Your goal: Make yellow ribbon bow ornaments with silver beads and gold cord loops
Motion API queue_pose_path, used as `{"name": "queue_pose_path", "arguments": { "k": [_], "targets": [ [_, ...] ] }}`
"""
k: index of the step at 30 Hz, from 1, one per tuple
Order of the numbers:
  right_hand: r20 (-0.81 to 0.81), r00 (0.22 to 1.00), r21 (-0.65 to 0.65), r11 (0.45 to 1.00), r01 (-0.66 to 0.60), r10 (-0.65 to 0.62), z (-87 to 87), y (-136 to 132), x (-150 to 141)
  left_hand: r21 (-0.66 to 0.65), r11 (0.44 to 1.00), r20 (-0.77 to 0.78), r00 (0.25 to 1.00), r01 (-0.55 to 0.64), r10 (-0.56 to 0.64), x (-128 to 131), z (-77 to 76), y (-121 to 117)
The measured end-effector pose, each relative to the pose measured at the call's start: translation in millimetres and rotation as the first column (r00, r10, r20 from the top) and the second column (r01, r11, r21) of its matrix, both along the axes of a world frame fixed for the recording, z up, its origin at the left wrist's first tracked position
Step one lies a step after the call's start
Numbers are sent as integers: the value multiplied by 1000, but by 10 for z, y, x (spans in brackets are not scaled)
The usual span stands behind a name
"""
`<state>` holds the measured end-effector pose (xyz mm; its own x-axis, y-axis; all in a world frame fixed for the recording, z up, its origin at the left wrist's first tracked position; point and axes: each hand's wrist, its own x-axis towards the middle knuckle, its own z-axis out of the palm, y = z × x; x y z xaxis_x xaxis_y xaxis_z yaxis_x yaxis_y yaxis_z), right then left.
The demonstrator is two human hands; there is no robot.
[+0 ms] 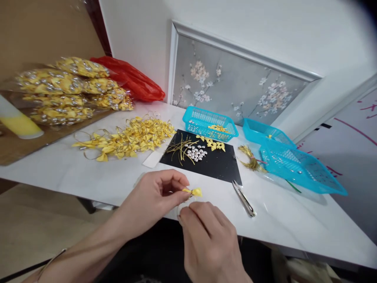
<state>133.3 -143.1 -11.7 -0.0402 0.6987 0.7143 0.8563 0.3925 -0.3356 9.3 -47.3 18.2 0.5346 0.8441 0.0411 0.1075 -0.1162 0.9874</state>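
Observation:
My left hand point(156, 192) pinches a small yellow fabric flower point(196, 192) between thumb and forefinger, just above the table's front edge. Close beside it, my right hand point(209, 236) has its fingers closed at a thin gold wire point(178, 208) looping down from the flower; the fingertips are partly hidden. Beyond both hands lies a black mat point(215, 167). On it are loose gold wires point(179, 148), silver beads point(196, 153) and flat yellow petal pieces point(216, 145). A silver pair of snips point(244, 198) rests to the right of the mat.
A heap of yellow flowers point(132, 137) spreads at left, before bagged flowers point(59, 84) and a red plastic bag point(132, 80). Blue baskets point(210, 114) stand behind the mat and at right point(306, 167). A gold wire bundle point(251, 159) lies between. A framed picture point(229, 74) leans behind.

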Motion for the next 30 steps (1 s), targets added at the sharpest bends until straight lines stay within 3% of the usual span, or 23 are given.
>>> {"name": "queue_pose_path", "arguments": {
  "k": [2,6,12,16,23,30],
  "targets": [
    [-27,999,-11,1000,-25,25,-24,-62,32,-142,990,106,994,14,2,-20,7,13],
    [-298,952,-5,997,-72,67,59,-130,151,-365,928,260,965,68,31,-16,21,11],
    [-500,866,-84,995,-61,10,134,-86,171,-465,875,303,953,135,13,-3,63,15],
    [-420,907,-116,993,-16,-35,126,-56,173,-444,887,298,954,124,16,-16,68,-2],
    [-146,981,134,980,147,-127,199,-25,205,-467,873,296,955,140,5,-13,73,-29],
    [-189,973,126,980,156,-130,185,-32,192,-365,927,263,965,92,8,-21,52,-49]
  ]
}}
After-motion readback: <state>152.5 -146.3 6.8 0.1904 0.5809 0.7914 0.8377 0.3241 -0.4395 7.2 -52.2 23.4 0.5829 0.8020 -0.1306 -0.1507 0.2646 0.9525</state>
